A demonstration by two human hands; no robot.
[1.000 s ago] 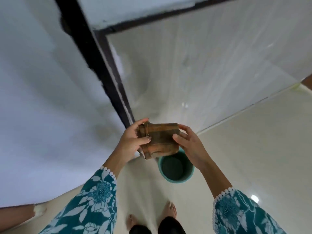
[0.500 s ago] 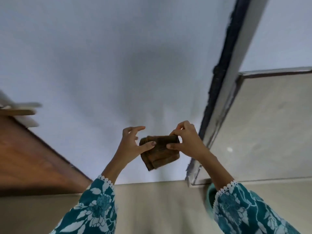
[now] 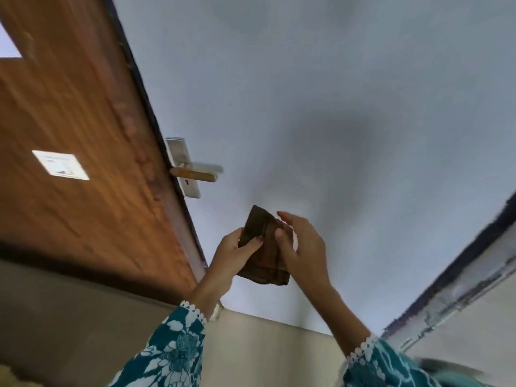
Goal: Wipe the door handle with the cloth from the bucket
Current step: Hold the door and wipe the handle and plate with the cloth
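- The door handle, centre left of the frame, is smeared by motion blur; its lever reads as 2 overlapping streaks.
- The wooden door is cut off by the left and top edges.
- The white label on the door carries print too blurred to read.
- The cloth is partly covered by the left hand and right hand.
- A teal shape at the lower right edge is blurred and cropped.
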